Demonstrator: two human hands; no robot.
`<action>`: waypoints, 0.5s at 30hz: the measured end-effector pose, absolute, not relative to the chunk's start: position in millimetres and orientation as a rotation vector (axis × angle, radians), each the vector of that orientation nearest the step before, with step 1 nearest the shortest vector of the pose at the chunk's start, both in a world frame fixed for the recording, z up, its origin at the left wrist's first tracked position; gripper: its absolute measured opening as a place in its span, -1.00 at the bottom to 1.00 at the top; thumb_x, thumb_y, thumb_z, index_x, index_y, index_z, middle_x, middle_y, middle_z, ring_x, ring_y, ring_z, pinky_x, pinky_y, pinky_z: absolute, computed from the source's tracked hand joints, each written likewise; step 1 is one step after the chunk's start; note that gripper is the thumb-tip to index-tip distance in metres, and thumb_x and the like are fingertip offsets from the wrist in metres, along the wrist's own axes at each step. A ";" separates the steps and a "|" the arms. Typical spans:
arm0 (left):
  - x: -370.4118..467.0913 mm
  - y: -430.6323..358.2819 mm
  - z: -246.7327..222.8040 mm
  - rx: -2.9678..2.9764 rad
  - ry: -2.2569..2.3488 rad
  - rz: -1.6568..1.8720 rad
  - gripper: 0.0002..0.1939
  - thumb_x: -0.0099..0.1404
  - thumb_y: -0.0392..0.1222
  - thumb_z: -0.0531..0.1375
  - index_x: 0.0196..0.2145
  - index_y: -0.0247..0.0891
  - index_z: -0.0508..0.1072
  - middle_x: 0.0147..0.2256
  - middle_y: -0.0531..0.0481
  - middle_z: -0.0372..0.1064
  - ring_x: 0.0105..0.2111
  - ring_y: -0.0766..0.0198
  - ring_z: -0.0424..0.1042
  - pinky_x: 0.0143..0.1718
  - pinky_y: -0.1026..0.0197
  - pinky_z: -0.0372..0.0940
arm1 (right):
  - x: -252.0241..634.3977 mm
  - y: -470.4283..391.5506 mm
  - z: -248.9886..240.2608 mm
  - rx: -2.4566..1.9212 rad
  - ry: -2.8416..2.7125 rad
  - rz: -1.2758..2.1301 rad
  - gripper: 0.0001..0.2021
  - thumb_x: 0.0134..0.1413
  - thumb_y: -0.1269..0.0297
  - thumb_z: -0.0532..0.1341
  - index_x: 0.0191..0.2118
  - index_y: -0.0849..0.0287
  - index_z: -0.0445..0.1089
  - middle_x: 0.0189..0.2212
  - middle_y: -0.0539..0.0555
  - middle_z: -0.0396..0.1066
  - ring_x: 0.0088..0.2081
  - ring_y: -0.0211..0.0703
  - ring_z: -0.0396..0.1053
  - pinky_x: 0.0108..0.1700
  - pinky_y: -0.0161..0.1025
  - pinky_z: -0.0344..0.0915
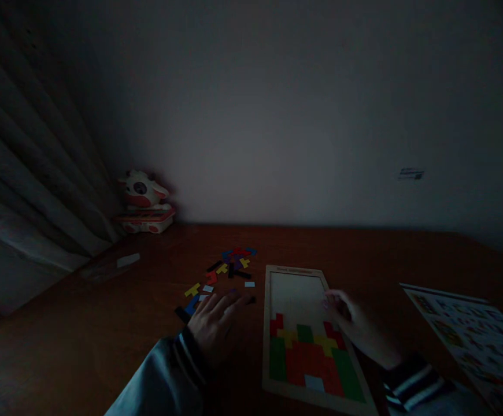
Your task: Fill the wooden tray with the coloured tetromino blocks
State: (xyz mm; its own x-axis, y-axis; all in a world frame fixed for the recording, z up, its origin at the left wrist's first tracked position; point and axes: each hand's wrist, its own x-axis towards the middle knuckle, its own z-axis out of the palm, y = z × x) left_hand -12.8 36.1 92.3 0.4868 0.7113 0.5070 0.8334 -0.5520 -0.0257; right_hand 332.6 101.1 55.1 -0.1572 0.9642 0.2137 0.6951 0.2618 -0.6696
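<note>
Pieces [222, 269] were scattered on the desk [104, 323] left of the tray [297, 294], presumably for easy reach; the left hand [214, 323] was held fingers apart; whether the right hand [352, 322], at the tray's edge, was closed could not be told.

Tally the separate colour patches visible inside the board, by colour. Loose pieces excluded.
Green patches: 3
Red patches: 2
Yellow patches: 2
Orange patch: 1 (too dark to tell how many pieces form it)
White patch: 1
Total in the board: 9 patches
</note>
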 end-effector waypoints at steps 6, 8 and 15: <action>-82.4 -44.8 45.7 -1.978 -1.808 -0.604 -0.14 0.17 0.25 0.13 0.33 -0.01 -0.10 0.28 -0.12 0.01 0.20 -0.21 0.11 0.07 -0.25 0.18 | 332.2 102.5 48.5 -1.488 -1.937 0.554 -0.62 0.18 -0.07 0.02 -0.13 0.12 0.32 -0.39 0.07 0.44 -0.33 -0.07 0.43 -0.22 -0.14 0.33; -87.0 -55.6 31.0 -1.939 -1.867 -0.504 -0.09 0.18 0.25 0.10 0.34 -0.06 -0.20 0.31 -0.18 -0.09 0.26 -0.26 -0.04 0.13 -0.37 0.02 | 332.2 103.5 46.0 -1.481 -1.935 0.556 -0.62 0.19 -0.08 0.02 -0.13 0.12 0.32 -0.41 0.05 0.43 -0.34 -0.09 0.42 -0.23 -0.14 0.33; -60.7 -0.3 44.1 -2.197 -1.983 -0.284 -0.05 0.20 0.37 0.00 0.35 -0.17 -0.25 0.33 -0.26 -0.22 0.30 -0.21 -0.22 0.22 -0.36 -0.25 | 332.4 103.2 46.0 -1.504 -1.930 0.526 -0.58 0.16 -0.11 0.02 -0.14 0.11 0.35 -0.39 0.06 0.45 -0.35 -0.07 0.43 -0.25 -0.14 0.35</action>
